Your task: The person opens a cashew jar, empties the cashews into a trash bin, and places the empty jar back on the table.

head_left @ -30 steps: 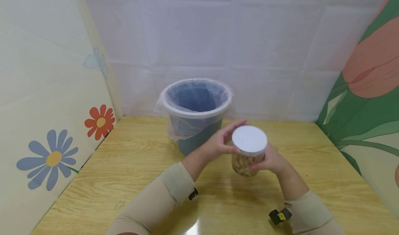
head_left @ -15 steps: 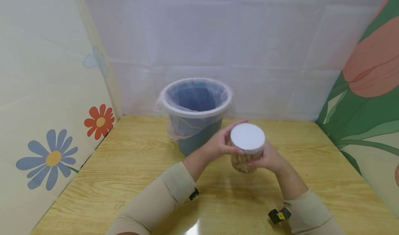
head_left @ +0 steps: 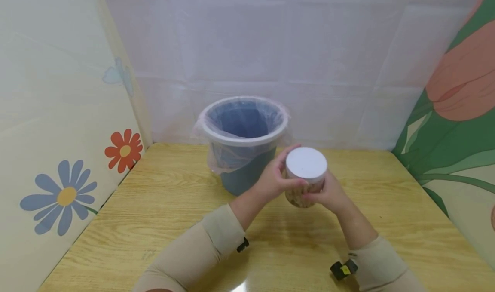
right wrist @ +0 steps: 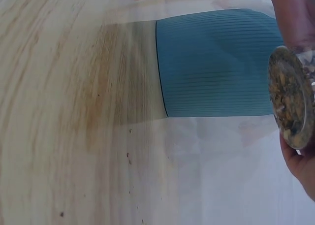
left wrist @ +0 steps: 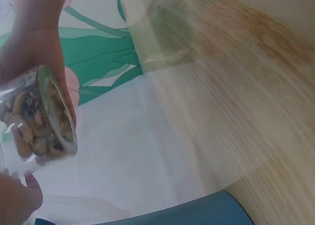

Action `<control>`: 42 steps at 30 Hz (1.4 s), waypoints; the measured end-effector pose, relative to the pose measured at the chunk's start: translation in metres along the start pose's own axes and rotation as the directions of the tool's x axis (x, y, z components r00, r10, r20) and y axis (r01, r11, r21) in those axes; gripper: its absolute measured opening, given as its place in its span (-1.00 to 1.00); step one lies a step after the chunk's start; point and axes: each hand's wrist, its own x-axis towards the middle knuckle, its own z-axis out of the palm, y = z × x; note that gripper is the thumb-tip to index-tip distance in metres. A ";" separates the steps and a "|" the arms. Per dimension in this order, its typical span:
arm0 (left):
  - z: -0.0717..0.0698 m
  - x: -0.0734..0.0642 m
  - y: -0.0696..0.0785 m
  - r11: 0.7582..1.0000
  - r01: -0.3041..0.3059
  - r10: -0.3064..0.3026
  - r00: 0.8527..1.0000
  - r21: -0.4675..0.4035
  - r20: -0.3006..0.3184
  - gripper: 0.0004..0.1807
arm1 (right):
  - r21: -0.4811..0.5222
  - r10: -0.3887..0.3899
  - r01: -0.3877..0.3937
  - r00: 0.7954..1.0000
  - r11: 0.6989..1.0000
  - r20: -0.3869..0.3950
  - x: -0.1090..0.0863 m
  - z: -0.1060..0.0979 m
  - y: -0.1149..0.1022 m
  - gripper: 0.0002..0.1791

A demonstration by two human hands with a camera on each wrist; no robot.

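Note:
A clear jar (head_left: 297, 198) with a white lid (head_left: 307, 163) is held upright, slightly tilted, above the table. Its contents look like cashew nuts (left wrist: 30, 131) in the left wrist view. My left hand (head_left: 273, 179) grips the upper part, thumb along the front just under the lid and fingers behind. Lower down, my right hand (head_left: 331, 192) holds the jar's body from the right, its thumb across the front. The round jar base (right wrist: 291, 99) shows in the right wrist view, off the tabletop. Fingers behind the jar are hidden in the head view.
Just behind and left of my hands stands a blue bin (head_left: 239, 182) with a white rim (head_left: 243, 142) and a clear plastic liner. The wooden table (head_left: 162, 223) meets a white sheet (head_left: 328, 68) at the back, with flower-printed panels on both sides.
Both hands have raised the jar a little and carried it slightly away from me and left. Their grip on it stays much the same, and the bin has not moved.

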 end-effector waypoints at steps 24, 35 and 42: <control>-0.012 0.000 -0.007 0.966 -0.113 0.146 0.981 -0.232 0.129 0.21 | 0.080 -0.060 0.054 0.995 0.995 0.078 -0.003 -0.013 -0.005 -0.08; -0.016 0.001 -0.009 0.949 -0.158 0.214 0.958 -0.274 0.191 0.17 | 0.132 -0.127 0.097 0.960 0.987 0.249 -0.004 -0.019 -0.005 -0.04; -0.017 0.002 -0.007 0.956 -0.151 0.209 0.952 -0.251 0.225 0.18 | 0.185 -0.145 0.096 0.950 0.978 0.276 -0.003 -0.017 -0.004 -0.06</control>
